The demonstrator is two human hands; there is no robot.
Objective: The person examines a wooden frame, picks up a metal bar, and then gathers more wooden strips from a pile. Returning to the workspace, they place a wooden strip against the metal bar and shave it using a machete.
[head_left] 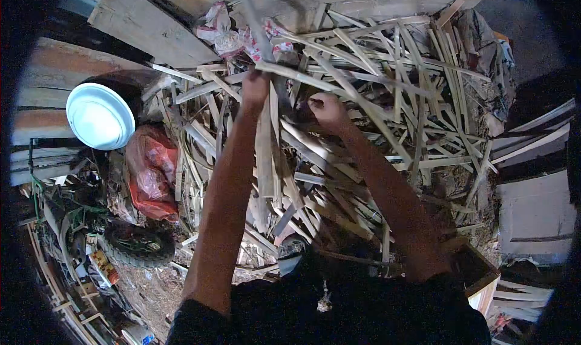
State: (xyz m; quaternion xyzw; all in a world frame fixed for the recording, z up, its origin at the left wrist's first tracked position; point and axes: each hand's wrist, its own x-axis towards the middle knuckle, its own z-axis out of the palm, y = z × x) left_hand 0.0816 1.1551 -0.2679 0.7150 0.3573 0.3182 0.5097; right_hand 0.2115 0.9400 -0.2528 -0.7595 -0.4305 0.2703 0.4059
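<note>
My left hand point(255, 88) is closed around a long, thin wooden strip point(253, 19) that slants up to the top of the view and is smeared by motion. A pale slat point(302, 77) crosses just beyond the same hand. To its right, my right hand point(327, 109) is curled into a loose fist over the heap; what it holds, if anything, is hidden. Both arms reach forward over a large tangled pile of wooden strips point(417, 103). Beyond my left hand lies a white and red crumpled cloth or bag point(221, 33).
At the left are a lit white basin-like round object point(100, 116), a red plastic bag point(151, 172) and a knobbly tyre point(136, 245). Wide boards point(151, 27) lean at upper left. A wooden box point(475, 266) stands at lower right, near a pale panel point(535, 209).
</note>
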